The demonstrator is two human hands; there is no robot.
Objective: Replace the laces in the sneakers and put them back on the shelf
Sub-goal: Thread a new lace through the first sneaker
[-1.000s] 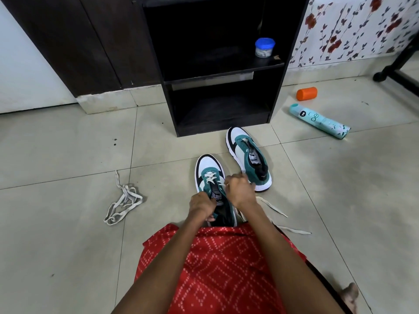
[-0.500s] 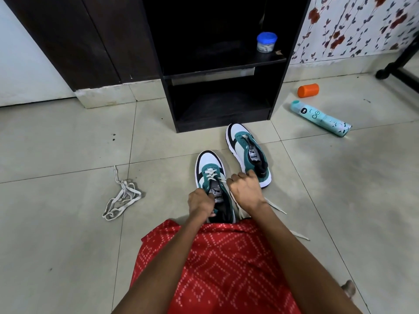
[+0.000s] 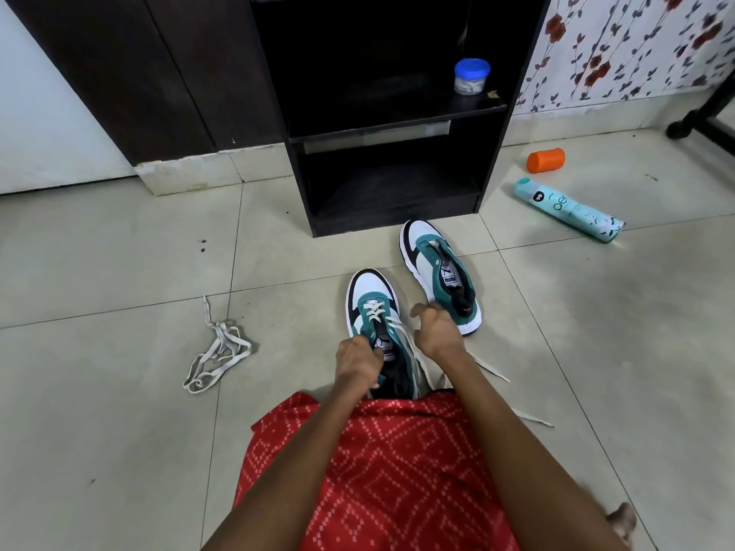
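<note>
Sneaker, smooth white, teal and black panels, on glossy floor tile near boxy black shelf's front edge. Flat white lace crossed through front eyelets, strands pinched in curled right hand. Left hand gripping tongue side. Second sneaker unlaced alongside. Limp old laces heaped well left.

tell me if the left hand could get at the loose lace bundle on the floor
Probably yes, but not freely: the left hand grips the near sneaker and would have to let go first. The lace bundle lies in the open on that hand's side, with nothing between them.
</note>
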